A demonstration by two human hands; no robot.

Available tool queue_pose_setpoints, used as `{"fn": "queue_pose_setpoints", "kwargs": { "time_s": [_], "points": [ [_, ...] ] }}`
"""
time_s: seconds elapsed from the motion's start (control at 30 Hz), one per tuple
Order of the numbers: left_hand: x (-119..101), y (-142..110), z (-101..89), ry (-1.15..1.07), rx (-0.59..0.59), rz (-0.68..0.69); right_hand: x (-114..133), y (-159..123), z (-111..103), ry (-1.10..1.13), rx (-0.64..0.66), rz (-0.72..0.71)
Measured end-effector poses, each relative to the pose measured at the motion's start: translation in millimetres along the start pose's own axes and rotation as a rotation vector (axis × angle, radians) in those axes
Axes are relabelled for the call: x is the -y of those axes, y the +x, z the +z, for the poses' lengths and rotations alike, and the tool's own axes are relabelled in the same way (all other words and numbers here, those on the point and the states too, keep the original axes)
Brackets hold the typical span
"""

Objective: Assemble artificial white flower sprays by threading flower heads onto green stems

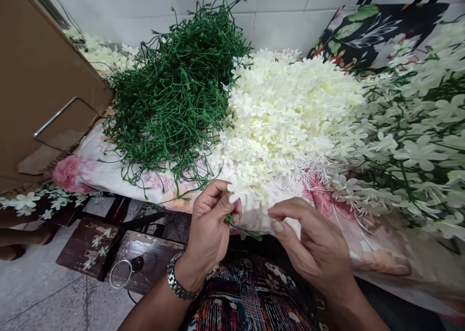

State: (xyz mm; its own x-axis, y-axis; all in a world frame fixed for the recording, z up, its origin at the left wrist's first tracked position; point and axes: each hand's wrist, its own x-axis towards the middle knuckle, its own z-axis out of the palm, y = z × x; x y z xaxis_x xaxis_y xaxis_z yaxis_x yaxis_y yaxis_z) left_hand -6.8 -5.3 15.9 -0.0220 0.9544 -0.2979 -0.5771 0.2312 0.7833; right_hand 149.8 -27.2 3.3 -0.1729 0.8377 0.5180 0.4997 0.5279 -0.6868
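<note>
My left hand [214, 219], with a metal watch at the wrist, pinches a white artificial flower [238, 190] between thumb and forefinger. A short green plastic stem [247, 231] sticks out below those fingers. Just to the right, my right hand [308, 239] is curled with thumb and forefinger tips close together. Something white shows behind its thumb, but what the fingers hold, if anything, is unclear. Beyond my hands lie a heap of loose white blossoms [290, 108] and a tangled pile of green stems [181, 89]. Thin white stamens [316, 169] lie near the blossoms.
Assembled white flower sprays [417, 152] crowd the right side. A floral cloth [170, 203] covers the work surface. A cardboard box [51, 79] stands at the left, and a dark floral bag [378, 36] leans at the back. Below is a brown wooden bench [148, 258].
</note>
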Motion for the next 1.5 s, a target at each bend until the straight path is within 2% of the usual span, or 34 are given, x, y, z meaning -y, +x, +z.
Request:
{"fn": "queue_pose_setpoints", "kwargs": {
  "time_s": [0.1,0.2,0.27,0.37,0.5,0.63,0.73,0.9,1.0,1.17,1.3,1.5],
  "points": [
    [-1.4,-2.2,7.0,-0.142,-0.082,-0.061,4.9,-0.4,4.8,0.036,0.067,0.011],
    [2.5,-4.9,11.0,-0.179,-0.163,-0.046,9.3,0.9,10.6,0.035,0.142,0.038],
    [6.1,-7.0,13.0,-0.183,-0.157,-0.053,10.6,2.4,14.6,0.045,0.21,0.061],
    [10.8,-9.2,14.1,-0.184,-0.077,-0.096,10.0,4.0,20.2,0.099,0.252,0.063],
    [13.2,-10.9,7.0,-0.152,0.004,-0.076,7.8,3.4,21.7,0.169,0.236,0.113],
    [12.6,-13.5,-8.4,0.079,0.186,0.016,7.1,1.6,15.5,0.147,0.195,0.18],
    [11.7,-13.6,-16.2,0.243,0.316,0.022,6.8,1.1,10.5,0.136,0.199,0.201],
    [8.9,-7.1,-14.7,0.311,0.407,0.133,4.3,3.1,6.9,0.213,0.258,0.232],
    [9.9,-4.8,-13.8,0.28,0.451,0.128,2.5,4.4,6.9,0.309,0.318,0.286],
    [18.7,-6.6,-18.5,0.189,0.418,0.06,2.9,3.9,7.9,0.38,0.319,0.291],
    [20.2,-9.7,-19.3,0.13,0.355,0.026,5.1,4.7,8.2,0.271,0.301,0.198],
    [12.6,-13.9,-16.5,0.236,0.288,0.026,5.5,6.0,11.4,0.097,0.295,0.056]
  ]
}}
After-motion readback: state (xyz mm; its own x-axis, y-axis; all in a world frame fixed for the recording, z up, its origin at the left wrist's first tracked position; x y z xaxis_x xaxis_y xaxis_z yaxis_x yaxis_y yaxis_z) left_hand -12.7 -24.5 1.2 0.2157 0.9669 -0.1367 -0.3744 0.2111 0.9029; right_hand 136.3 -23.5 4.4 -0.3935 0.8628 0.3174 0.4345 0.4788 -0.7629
